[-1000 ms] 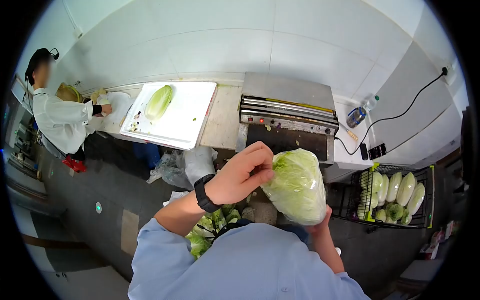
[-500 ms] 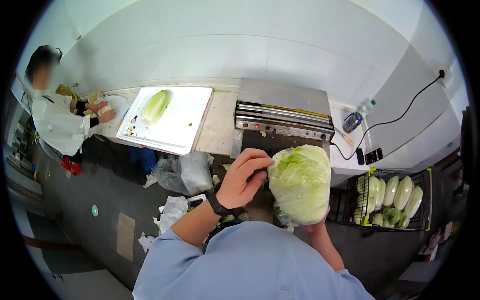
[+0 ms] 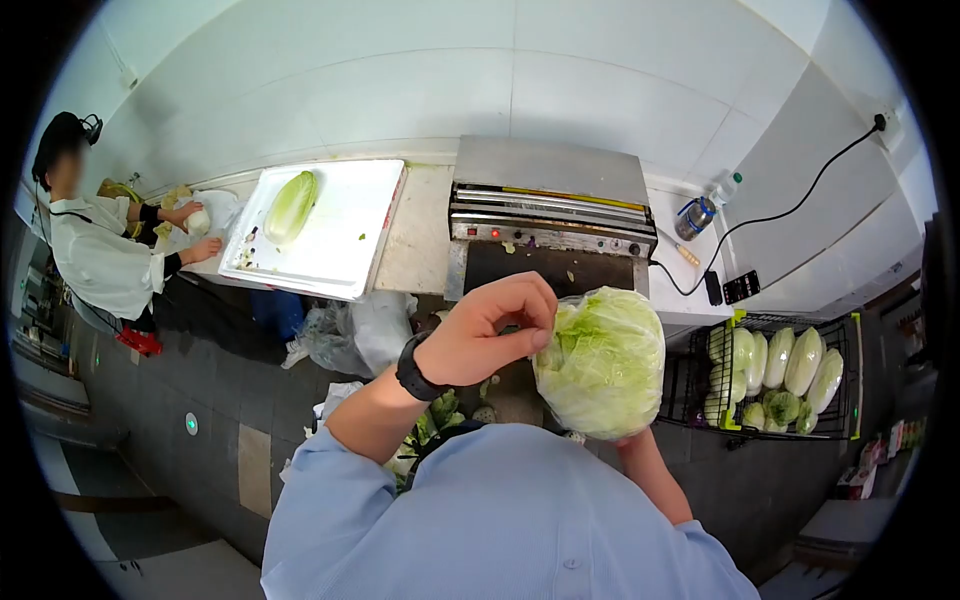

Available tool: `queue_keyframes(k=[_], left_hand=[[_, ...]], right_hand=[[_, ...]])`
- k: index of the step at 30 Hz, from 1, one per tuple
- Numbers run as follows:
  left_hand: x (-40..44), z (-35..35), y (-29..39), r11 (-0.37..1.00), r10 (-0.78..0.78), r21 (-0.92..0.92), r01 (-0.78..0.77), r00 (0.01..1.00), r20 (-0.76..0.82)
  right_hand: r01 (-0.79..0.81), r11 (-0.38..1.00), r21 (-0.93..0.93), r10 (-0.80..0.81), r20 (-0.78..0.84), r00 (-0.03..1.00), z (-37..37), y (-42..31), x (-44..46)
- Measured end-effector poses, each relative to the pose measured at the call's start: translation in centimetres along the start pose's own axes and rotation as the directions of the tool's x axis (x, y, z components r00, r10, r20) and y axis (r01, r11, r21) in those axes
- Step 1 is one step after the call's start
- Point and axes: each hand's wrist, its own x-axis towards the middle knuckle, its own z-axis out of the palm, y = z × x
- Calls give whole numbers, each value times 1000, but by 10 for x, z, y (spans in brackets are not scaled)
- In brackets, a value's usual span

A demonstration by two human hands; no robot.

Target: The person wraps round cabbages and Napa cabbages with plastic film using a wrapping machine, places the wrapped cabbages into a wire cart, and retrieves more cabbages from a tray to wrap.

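A pale green cabbage (image 3: 602, 372) in clear plastic wrap is held up in front of my chest. My right hand (image 3: 634, 440) supports it from below and behind, with most of its fingers hidden by the cabbage. At the upper left side of the cabbage, my left hand (image 3: 505, 325) is closed in a pinch with thumb and fingertips at the edge of the plastic wrap. How much film lies between those fingertips is hard to see. Just beyond the cabbage stands a film wrapping machine (image 3: 545, 225) with a dark plate.
A white tray (image 3: 345, 245) on the counter bears another Chinese cabbage (image 3: 292, 208) and scraps. At far left a person (image 3: 95, 240) handles something pale. A black crate (image 3: 850, 390) of cabbages stands at right. A flask (image 3: 697, 217), phone (image 3: 741, 288) and power cable (image 3: 790, 228) lie near the machine.
My left hand has risen slightly and its fingers have closed together at the wrap. The cabbage has turned a little in my right hand. The whole view has shifted slightly.
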Motion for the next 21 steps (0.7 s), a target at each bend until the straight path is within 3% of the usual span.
queue_keyframes(k=[1,4,7,8,9,11,12,13,15,17,20,21], left_hand=[[2,4,-1,997,-71,-21,70,997,-40],[7,13,-7,960,-142,234,156,987,-76],[16,29,-30,986,-98,-151,75,983,-153],[18,39,-32,909,-165,-409,82,971,-171],[23,43,-38,912,-153,-409,39,956,-250],[29,45,-58,916,-127,-397,-47,907,-402],[30,43,-66,988,101,-47,-147,849,-518],[27,48,-59,950,278,290,-115,733,-621],[19,59,-60,836,530,487,-252,596,-603],[8,64,-63,707,572,685,-178,713,-405],[22,70,-59,836,509,467,-288,724,-464],[19,66,-59,908,407,313,-280,766,-497]], right_hand=[[12,1000,-15,-11,68,998,2,-2,0],[-23,992,127,-13,276,961,3,-8,-7],[-29,998,60,21,138,990,19,-13,-1],[-41,999,-22,41,-3,999,34,-15,2],[-64,993,-102,49,-143,988,42,-16,3],[-73,997,39,76,-90,993,30,-8,2],[-73,994,86,76,-34,996,20,-4,1],[-75,988,132,72,23,997,8,0,0],[-84,972,221,56,130,990,-19,6,-2],[-102,962,254,48,209,977,-41,15,-1],[-140,969,205,85,257,963,-57,21,2],[-155,971,180,108,244,964,-56,18,2]])
